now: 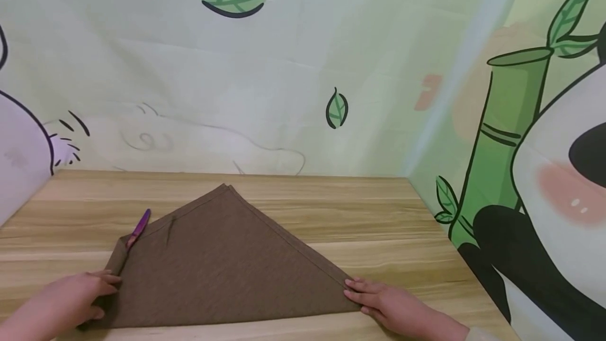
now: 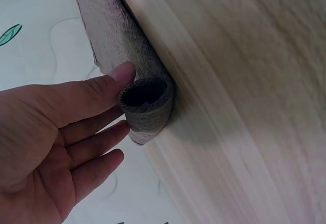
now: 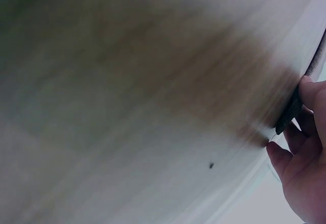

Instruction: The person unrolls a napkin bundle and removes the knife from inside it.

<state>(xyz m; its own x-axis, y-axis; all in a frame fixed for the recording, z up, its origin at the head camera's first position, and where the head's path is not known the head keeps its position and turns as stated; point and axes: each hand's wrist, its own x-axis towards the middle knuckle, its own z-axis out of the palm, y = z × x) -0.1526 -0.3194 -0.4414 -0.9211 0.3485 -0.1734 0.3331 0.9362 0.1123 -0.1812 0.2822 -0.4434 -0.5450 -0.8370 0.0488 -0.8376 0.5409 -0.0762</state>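
The brown cloth [image 1: 236, 272] lies folded to a peak between my 2 grips, its straight near edge running from my left grip [image 1: 71, 299] to my right grip [image 1: 397, 304]. My left grip pinches the rolled end, thumb on top and fingers along its side; a slim purple item [image 1: 140, 226] sticks out of that roll just beyond, and a fleck of purple shows inside the tube's open end beside my thumb. My right grip is clamped on the opposite corner, thumb and fingers together about it. Under everything is a pale wooden surface [image 1: 412, 257], its grain striped left to right ahead of me, with a small dark speck [image 3: 211, 165] near my right grip. Well beyond my grips, the surface meets a pale green far wall [image 1: 379, 25], creased and printed with 2 outlined leaves [image 1: 232, 1] and a faint red mark [image 1: 428, 92]. Beyond my left grip a white figure [image 1: 21, 162] is partly in view; to the right of my right grip a side wall carries a bamboo stem [image 1: 492, 114] and a black-and-white panda [image 1: 558, 141].
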